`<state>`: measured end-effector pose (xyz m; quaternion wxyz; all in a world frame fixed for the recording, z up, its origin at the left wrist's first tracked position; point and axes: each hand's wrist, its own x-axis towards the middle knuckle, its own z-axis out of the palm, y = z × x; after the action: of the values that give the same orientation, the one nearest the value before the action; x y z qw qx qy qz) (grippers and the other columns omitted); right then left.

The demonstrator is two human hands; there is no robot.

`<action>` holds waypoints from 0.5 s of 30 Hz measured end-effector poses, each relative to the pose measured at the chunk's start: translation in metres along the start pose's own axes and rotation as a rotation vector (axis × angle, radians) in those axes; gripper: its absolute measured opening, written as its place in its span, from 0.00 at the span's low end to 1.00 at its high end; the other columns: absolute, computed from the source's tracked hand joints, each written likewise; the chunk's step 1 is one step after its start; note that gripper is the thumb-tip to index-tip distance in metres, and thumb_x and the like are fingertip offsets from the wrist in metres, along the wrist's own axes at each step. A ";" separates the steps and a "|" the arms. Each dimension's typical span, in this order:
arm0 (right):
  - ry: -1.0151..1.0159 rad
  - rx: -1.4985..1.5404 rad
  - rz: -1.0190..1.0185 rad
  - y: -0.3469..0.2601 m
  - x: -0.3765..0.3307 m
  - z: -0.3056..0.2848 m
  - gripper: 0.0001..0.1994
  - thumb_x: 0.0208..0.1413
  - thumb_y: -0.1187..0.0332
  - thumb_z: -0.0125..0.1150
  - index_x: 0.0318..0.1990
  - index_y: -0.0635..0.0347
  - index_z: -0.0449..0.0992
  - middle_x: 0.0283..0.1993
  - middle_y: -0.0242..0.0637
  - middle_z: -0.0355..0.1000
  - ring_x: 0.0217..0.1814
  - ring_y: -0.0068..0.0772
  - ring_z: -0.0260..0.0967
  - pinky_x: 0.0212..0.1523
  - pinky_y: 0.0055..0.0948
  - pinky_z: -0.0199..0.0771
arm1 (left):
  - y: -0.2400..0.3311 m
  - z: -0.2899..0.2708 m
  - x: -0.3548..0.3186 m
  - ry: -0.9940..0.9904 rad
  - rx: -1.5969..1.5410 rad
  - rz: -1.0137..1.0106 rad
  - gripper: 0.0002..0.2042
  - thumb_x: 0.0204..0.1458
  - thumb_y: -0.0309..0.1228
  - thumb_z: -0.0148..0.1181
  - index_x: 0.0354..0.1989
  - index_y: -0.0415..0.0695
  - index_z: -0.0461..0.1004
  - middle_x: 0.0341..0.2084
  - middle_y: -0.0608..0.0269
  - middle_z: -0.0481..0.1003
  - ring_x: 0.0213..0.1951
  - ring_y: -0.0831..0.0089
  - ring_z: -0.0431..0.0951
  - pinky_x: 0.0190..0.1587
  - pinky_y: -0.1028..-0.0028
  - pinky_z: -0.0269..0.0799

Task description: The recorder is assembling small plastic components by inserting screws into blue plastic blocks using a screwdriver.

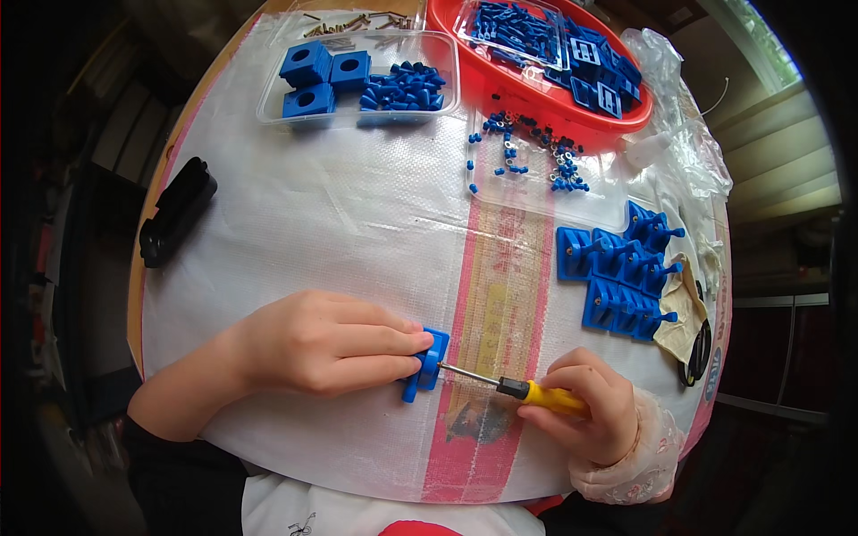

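- Right hand [590, 406]: wrapped round a yellow screwdriver [556, 398], tip at the blue part.
- Left hand [313, 347]: fingers pinning the blue part [432, 362], partly covering it, front centre.
- White sheet [331, 232]: faded print along its pink-edged band.
- Right: blue assemblies [617, 272].
- Left: black case [179, 213].
- Far: clear tub [268, 112], red basin [509, 89].

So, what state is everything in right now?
Left hand: holding the blue part
Right hand: gripping the screwdriver
Screwdriver: tip against the blue part
Blue part: partly covered by fingers
Clear box: open, partly filled
Red basin: open, heaped
Black case: open or shut unclear
Blue assemblies: grouped together
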<state>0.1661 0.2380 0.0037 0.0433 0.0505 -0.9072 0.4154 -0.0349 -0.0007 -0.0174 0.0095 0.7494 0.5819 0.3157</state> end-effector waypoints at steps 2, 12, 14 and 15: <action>0.086 0.013 -0.056 0.003 0.000 0.003 0.17 0.40 0.77 0.74 0.38 0.65 0.73 0.31 0.41 0.70 0.28 0.37 0.72 0.26 0.28 0.71 | 0.001 0.000 0.000 0.000 0.006 0.001 0.06 0.47 0.23 0.63 0.34 0.39 0.80 0.37 0.54 0.81 0.39 0.64 0.83 0.39 0.72 0.82; 0.017 -0.029 0.025 -0.003 -0.001 -0.004 0.13 0.40 0.76 0.75 0.31 0.65 0.74 0.31 0.41 0.70 0.28 0.37 0.72 0.26 0.28 0.71 | 0.001 0.001 -0.002 0.010 0.018 -0.004 0.06 0.47 0.23 0.63 0.34 0.39 0.80 0.37 0.54 0.81 0.39 0.65 0.83 0.38 0.73 0.82; -0.014 -0.024 0.040 -0.003 -0.001 -0.003 0.13 0.41 0.76 0.75 0.32 0.65 0.74 0.32 0.41 0.69 0.29 0.37 0.72 0.27 0.28 0.72 | 0.001 0.001 -0.001 0.010 0.017 -0.004 0.06 0.47 0.24 0.63 0.34 0.39 0.80 0.37 0.54 0.81 0.39 0.65 0.83 0.38 0.73 0.82; 0.018 -0.019 0.033 -0.004 0.000 -0.002 0.13 0.41 0.76 0.75 0.32 0.65 0.74 0.32 0.41 0.69 0.29 0.37 0.72 0.27 0.29 0.72 | 0.002 0.001 -0.001 0.009 0.018 -0.005 0.06 0.47 0.24 0.63 0.34 0.39 0.80 0.37 0.55 0.81 0.39 0.65 0.83 0.38 0.73 0.82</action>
<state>0.1671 0.2367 0.0082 0.0450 0.0313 -0.9114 0.4078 -0.0329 -0.0015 -0.0179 0.0007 0.7466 0.5867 0.3136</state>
